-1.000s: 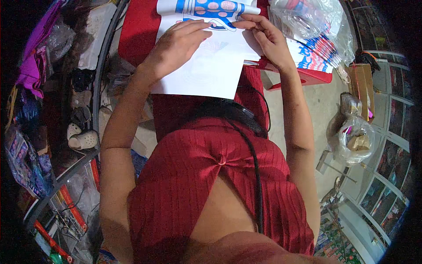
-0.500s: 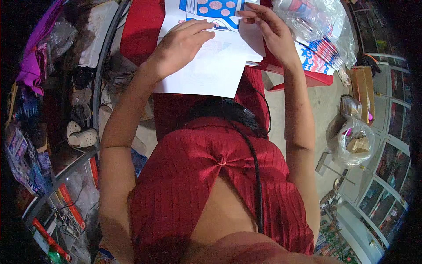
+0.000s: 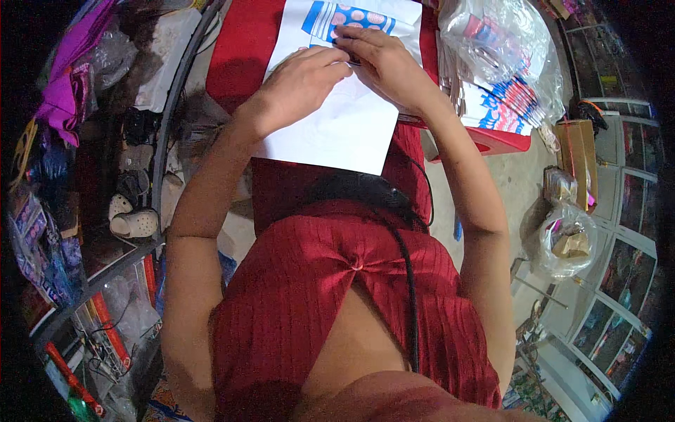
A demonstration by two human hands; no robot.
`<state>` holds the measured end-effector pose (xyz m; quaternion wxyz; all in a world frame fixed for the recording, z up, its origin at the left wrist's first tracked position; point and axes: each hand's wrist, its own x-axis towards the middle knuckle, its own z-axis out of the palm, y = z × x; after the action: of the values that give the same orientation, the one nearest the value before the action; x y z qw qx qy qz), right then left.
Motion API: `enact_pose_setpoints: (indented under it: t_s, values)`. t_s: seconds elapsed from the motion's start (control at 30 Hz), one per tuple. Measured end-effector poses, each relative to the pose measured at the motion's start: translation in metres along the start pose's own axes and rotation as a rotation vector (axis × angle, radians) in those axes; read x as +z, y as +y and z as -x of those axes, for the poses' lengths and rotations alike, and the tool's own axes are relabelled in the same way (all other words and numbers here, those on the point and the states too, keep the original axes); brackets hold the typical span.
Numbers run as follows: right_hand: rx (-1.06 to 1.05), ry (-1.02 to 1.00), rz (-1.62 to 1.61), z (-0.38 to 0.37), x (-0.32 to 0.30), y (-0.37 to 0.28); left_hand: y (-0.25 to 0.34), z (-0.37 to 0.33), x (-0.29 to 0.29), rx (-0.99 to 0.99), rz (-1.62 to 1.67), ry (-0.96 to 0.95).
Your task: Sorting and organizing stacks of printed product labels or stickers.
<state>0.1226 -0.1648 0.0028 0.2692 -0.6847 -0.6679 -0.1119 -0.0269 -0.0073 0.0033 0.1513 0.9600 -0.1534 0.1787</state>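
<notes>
While pressing the white sheet (image 3: pixel 337 126) flat on the lap, left hand (image 3: pixel 299 84) half-closed. Right hand (image 3: pixel 383 63) pinching the blue dotted print (image 3: pixel 351 15) near the far edge. Probably aligning step; next needing steady, careful pressing.

Wears deep red ribbed dress (image 3: pixel 330 295), sleeveless, fabric gathered w/ small knot at centre front, opening below knot. Vertical ribs run full length. Both forearms bare, no watch or rings visible on left hand (image 3: pixel 299 84) or right hand (image 3: pixel 383 63). Black cable (image 3: pixel 409 281) hangs down front, approx. mid-chest, from dark device (image 3: pixel 358 190) above.
</notes>
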Motion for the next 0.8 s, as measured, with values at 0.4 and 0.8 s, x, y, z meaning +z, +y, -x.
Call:
enact_pose_setpoints:
  t_s: [0.4,0.8]
  values:
    - [0.133,-0.031,0.191,0.012,0.023,0.018,-0.03,-0.028,-0.002,-0.115,-0.077,0.015]
    - [0.265,-0.118,0.234,0.013,0.012,0.018,-0.083,-0.026,0.034,-0.146,-0.278,-0.069]
